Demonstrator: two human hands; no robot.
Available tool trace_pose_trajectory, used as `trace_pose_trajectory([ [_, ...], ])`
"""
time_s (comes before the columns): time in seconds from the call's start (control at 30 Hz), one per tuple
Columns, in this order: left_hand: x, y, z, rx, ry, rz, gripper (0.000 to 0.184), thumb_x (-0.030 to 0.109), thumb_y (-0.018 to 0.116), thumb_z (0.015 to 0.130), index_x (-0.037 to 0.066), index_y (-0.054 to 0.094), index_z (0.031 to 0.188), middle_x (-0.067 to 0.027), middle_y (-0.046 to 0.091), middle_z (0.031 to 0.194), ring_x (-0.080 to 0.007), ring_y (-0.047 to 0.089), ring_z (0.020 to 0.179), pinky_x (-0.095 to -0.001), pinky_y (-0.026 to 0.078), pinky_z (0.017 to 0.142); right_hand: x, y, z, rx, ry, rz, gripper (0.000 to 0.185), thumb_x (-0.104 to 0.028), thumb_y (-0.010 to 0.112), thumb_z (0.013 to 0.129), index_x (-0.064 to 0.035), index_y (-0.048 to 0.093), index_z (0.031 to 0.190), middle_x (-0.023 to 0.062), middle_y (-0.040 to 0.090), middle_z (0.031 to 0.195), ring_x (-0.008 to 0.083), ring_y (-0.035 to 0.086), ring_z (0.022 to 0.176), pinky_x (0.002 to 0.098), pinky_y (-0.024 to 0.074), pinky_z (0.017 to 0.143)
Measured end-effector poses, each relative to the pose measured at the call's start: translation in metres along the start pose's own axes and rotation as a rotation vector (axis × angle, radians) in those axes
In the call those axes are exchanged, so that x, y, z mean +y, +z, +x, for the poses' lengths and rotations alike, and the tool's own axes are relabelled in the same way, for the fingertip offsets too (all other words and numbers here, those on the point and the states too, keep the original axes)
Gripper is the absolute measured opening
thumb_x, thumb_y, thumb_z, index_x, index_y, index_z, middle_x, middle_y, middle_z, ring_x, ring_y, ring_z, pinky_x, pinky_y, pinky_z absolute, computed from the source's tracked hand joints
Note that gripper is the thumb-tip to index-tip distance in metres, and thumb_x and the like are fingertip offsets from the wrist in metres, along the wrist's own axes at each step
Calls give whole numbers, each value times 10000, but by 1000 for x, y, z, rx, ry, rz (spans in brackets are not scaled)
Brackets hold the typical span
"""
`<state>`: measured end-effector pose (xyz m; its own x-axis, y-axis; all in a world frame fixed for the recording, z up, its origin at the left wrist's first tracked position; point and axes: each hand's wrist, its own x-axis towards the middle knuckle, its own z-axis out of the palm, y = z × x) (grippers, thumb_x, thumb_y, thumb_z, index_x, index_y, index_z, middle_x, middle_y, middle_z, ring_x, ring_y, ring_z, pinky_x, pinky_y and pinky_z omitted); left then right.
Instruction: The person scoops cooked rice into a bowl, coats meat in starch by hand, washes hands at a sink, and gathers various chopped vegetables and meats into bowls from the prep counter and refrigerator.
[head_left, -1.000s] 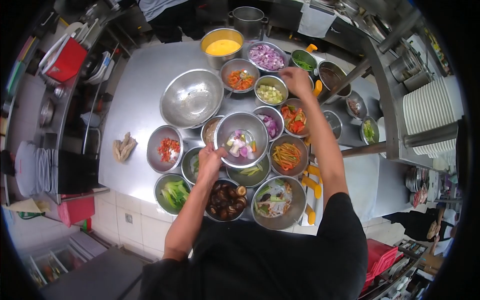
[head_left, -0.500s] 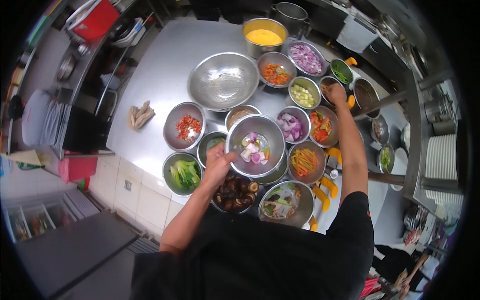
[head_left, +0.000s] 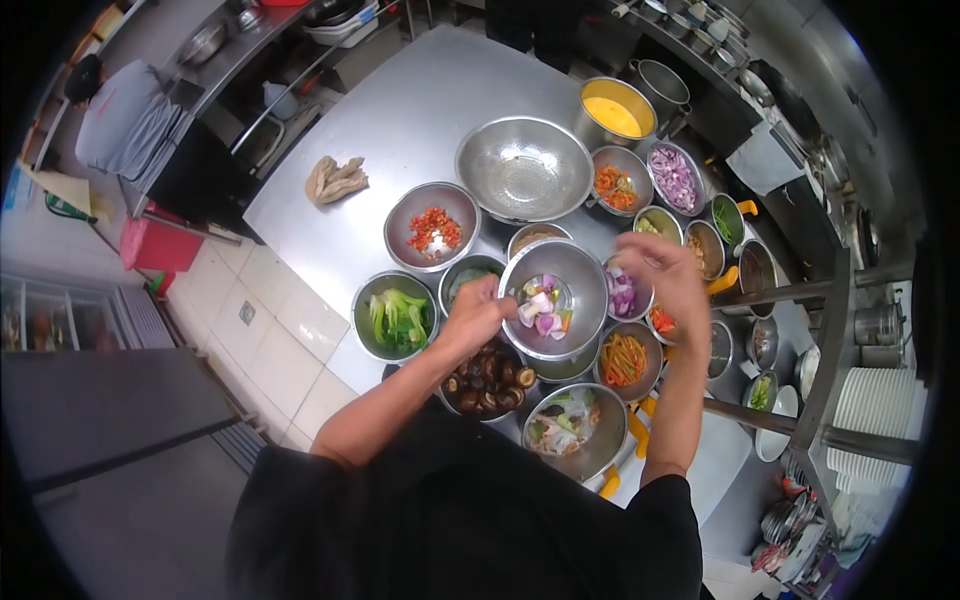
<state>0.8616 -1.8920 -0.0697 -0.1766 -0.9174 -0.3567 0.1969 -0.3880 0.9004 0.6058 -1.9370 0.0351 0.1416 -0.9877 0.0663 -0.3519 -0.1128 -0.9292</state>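
Left hand (head_left: 478,318) gripping bowl (head_left: 554,300), right (head_left: 662,285) apparently half-open.

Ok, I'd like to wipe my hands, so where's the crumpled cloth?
In the head view, the crumpled tan cloth lies on the left part of the steel table, beyond and left of the bowl of chopped red pieces.

"What surfaces fill the kitchen scene?"

"Smooth, glossy metal: a broad table (head_left: 400,110) reflects pale light, while a mixing bowl (head_left: 582,285) and a large bowl (head_left: 525,175) gleam."

"And softer finishes?"

"Matt cloth on a black shirt (head_left: 450,520); a tan bundle (head_left: 336,181) looks crumpled, its material unclear."
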Motion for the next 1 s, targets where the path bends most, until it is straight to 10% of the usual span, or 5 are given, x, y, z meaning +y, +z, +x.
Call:
trace_pose_trajectory([
  [0.1, 21, -11, -16, 24, -18, -52, 116, -12, 588, 682, -39, 590, 795, -47, 580, 699, -117, 519, 622, -265, 409, 560, -41, 60, -5, -114, -234, -141, 213, -150, 708, 797, -13, 692, 959, 83, 684, 844, 147, 619, 682, 257, 494, 649],
  [0.23, 51, -61, -50, 151, -2, -134, 293, -41, 564, 644, -82, 629, 927, -105, 643, 801, -162, 594, 688, -274, 480, 640, -32, 100, 27, 194, -112, -171, 207, -210, 697, 803, -5, 693, 836, 103, 676, 737, 155, 641, 667, 293, 496, 619],
  [0.47, 89, -208, -105, 527, 224, -176, 337, -68, 495, 655, -125, 560, 981, -175, 628, 833, -198, 629, 631, -282, 548, 558, 32, 206, 68, -89, 406, -221, 291, -259, 645, 766, 11, 646, 658, 140, 615, 539, 212, 620, 455, 336, 523, 547],
  [0.73, 84, -314, -123, 709, 286, -329, 313, -60, 478, 689, -116, 526, 993, -145, 607, 831, -174, 594, 617, -268, 514, 520, -11, 227, 117, 26, 6, -568, 262, -223, 587, 732, 28, 657, 711, 227, 636, 684, 365, 637, 660, 434, 501, 646],
  [1.0, 82, -343, -112, 727, 231, -403, 271, -49, 478, 695, -93, 530, 957, -111, 594, 796, -130, 553, 564, -233, 470, 475, 0, 352, 195, -469, 113, -957, 289, -231, 575, 784, -12, 666, 950, 207, 645, 1025, 350, 616, 984, 421, 489, 862],
])
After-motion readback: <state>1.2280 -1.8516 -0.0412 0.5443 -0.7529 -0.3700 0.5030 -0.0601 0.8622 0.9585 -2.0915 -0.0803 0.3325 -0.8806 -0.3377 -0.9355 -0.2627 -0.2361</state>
